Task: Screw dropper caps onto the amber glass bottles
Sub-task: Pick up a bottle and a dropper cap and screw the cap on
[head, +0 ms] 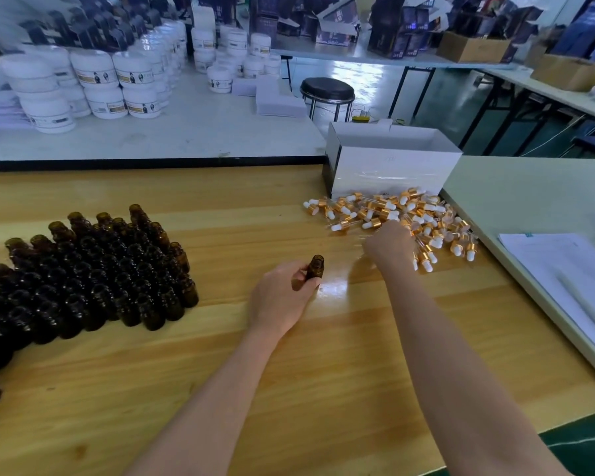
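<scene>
Now the amber bottle stands upright near the middle of the wooden table, its threaded neck bare. The left hand grips it low, fingers and thumb curled round the body. It looks small, light and rigid, and being smooth glass it is likely to slip or chip if knocked. Holding the body low makes sense, since that leaves the neck free for a cap.

Just to its right, the right hand reaches into the heap of dropper caps, gold collars with white bulbs and thin clear pipettes. Its fingers are hidden behind the back of the hand, so I cannot tell whether they have closed on a cap. The pipettes look fragile, so the collar is probably the safer place to pinch.

To the left, a dense crowd of open bottles waits uncapped. Beyond the caps sits a white box, with papers to the right and stacked white jars far left.
</scene>
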